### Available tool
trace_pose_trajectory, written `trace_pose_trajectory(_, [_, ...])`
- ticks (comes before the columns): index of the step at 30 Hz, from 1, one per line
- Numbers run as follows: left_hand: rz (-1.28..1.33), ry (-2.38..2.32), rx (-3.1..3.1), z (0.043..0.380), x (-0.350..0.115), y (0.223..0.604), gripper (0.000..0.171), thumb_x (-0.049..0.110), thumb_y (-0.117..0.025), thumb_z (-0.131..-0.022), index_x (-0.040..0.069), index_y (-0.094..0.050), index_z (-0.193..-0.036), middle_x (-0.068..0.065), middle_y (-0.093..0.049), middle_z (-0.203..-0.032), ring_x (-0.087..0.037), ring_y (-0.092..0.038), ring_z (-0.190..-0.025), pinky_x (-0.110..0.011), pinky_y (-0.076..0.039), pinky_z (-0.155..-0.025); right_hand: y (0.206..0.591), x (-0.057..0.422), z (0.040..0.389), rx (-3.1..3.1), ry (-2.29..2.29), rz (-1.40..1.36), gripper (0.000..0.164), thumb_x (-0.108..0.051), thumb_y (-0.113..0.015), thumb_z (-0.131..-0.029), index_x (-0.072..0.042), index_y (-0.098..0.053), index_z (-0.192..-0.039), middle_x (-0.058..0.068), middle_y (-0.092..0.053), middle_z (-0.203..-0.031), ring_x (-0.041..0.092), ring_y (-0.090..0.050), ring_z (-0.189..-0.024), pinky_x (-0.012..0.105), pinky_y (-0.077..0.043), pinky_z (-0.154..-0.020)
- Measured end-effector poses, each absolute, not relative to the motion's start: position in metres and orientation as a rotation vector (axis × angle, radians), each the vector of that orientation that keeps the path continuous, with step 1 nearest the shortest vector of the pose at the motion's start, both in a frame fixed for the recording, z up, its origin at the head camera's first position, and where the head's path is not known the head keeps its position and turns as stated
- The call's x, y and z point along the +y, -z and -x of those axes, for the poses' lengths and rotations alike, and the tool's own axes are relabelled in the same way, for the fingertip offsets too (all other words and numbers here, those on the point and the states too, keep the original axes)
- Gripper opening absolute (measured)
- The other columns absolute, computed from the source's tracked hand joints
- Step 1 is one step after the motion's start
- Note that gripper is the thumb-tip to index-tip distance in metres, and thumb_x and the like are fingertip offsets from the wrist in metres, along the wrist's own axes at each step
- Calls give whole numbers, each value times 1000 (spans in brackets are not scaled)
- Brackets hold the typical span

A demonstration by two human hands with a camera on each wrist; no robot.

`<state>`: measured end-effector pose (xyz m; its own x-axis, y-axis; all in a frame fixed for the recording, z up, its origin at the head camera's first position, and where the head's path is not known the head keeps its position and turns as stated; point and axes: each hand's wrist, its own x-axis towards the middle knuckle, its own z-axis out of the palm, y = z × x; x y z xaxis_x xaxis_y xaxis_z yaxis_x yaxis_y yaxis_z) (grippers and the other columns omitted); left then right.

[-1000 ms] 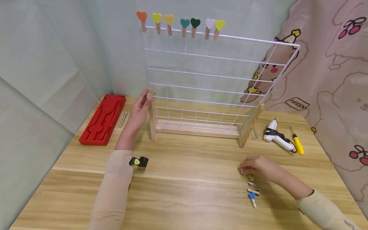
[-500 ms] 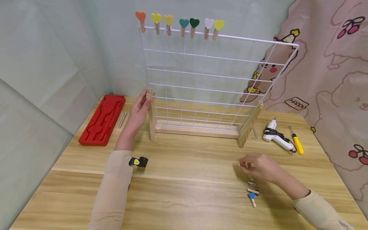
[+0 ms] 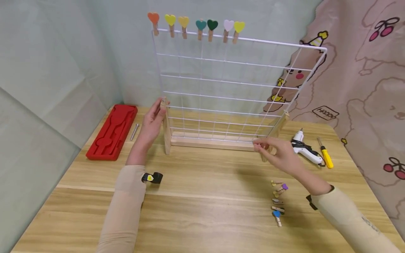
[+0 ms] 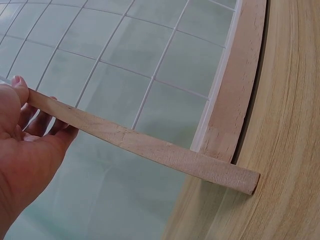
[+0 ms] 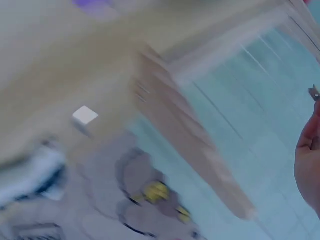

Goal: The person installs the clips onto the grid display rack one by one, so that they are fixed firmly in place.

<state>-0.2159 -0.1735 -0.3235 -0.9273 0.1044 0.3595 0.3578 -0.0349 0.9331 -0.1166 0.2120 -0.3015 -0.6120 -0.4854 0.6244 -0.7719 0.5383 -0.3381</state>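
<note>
My left hand (image 3: 153,121) grips the upper end of the left wooden upright (image 3: 166,130) of a white wire grid rack (image 3: 234,84), thumb on one side and fingers on the other. My right hand (image 3: 280,153) pinches a small clothespin (image 5: 313,93) in front of the rack's right foot; only its tip shows, in the right wrist view. Along the grid's top bar stand several heart clothespins, from an orange one (image 3: 154,21) at the left to a yellow one (image 3: 238,30). Below my right hand lie several more, among them a purple-heart clothespin (image 3: 284,187) and a blue-heart clothespin (image 3: 277,216).
A red moulded tray (image 3: 112,133) and a metal bolt (image 3: 134,132) lie left of the rack. On the right are a white glue gun (image 3: 305,151) with a black cord and a yellow-handled screwdriver (image 3: 327,158). Curtains hang behind the wooden table (image 3: 202,218).
My right hand has risen from the row of loose clothespins toward the rack's right foot, carrying a clothespin and uncovering those beneath. My left hand has kept its grip on the upright.
</note>
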Motion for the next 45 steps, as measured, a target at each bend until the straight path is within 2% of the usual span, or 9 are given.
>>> trace_pose_trajectory(4, [503, 2072, -2039, 217, -173, 326, 50, 25, -43, -90, 14, -28, -137, -10, -41, -132, -13, -34, -123, -28, -29, -101, 244, 192, 127, -2241, -927, -1032, 35, 14, -63, -69, 4, -61, -102, 12, -66, -89, 9, -61, -73, 13, -47, -60])
trace_pose_trajectory(8, [512, 2071, -2034, 217, -173, 328, 50, 24, -43, -90, 13, -27, -137, -11, -40, -132, -13, -32, -124, -27, -27, -102, 183, 176, 127, -2239, -1063, -955, 23, 12, -56, -77, 7, -60, -99, 17, -64, -89, 10, -62, -76, 17, -50, -66])
trace_pose_trajectory(11, [514, 2068, -2035, 216, -172, 328, 50, 25, -43, -90, 13, -27, -137, -10, -40, -132, -12, -32, -124, -27, -27, -102, 149, 169, 131, -2188, -1125, -918, 20, 7, -54, -80, 6, -61, -98, 13, -65, -86, 10, -61, -74, 18, -50, -64])
trace_pose_trajectory(14, [523, 2070, -2028, 215, -173, 328, 50, 25, -43, -90, 14, -28, -136, -11, -41, -132, -12, -33, -123, -29, -27, -102, 122, 164, 142, -2088, -1137, -938, 18, 6, -56, -79, 8, -62, -96, 11, -66, -84, 14, -61, -72, 20, -50, -65])
trace_pose_trajectory(19, [521, 2053, -2033, 215, -175, 328, 49, 25, -42, -91, 14, -28, -136, -10, -41, -132, -12, -32, -124, -30, -27, -102, 87, 152, 158, -2147, -1194, -703, 24, -12, -61, -77, -1, -64, -99, 4, -66, -84, 12, -61, -75, 18, -48, -72])
trace_pose_trajectory(23, [522, 2060, -2044, 215, -175, 327, 49, 25, -43, -90, 15, -28, -136, -10, -41, -132, -12, -32, -124, -30, -27, -102, 75, 145, 167, -2216, -1162, -557, 25, -22, -63, -75, -6, -66, -94, -3, -67, -82, 8, -60, -74, 14, -46, -73])
trace_pose_trajectory(30, [517, 2076, -2041, 214, -174, 327, 50, 26, -44, -90, 16, -28, -137, -10, -41, -132, -12, -33, -123, -26, -28, -101, 72, 135, 180, -2204, -959, -551, 22, -24, -64, -75, -6, -69, -86, -2, -68, -77, 2, -60, -68, 12, -44, -63])
trace_pose_trajectory(36, [508, 2085, -2037, 213, -174, 324, 50, 25, -42, -90, 16, -27, -137, -10, -40, -133, -12, -32, -124, -29, -27, -102, 68, 129, 182, -2354, -859, -530, 26, -28, -61, -77, -6, -69, -89, -1, -67, -81, 0, -60, -69, 11, -42, -58])
trace_pose_trajectory(45, [492, 2065, -2049, 214, -173, 324, 49, 24, -43, -91, 15, -28, -137, -10, -41, -132, -12, -34, -122, -31, -27, -102, 68, 131, 182, -2421, -872, -547, 31, -29, -58, -78, -8, -67, -98, 3, -66, -91, 3, -60, -75, 13, -46, -71])
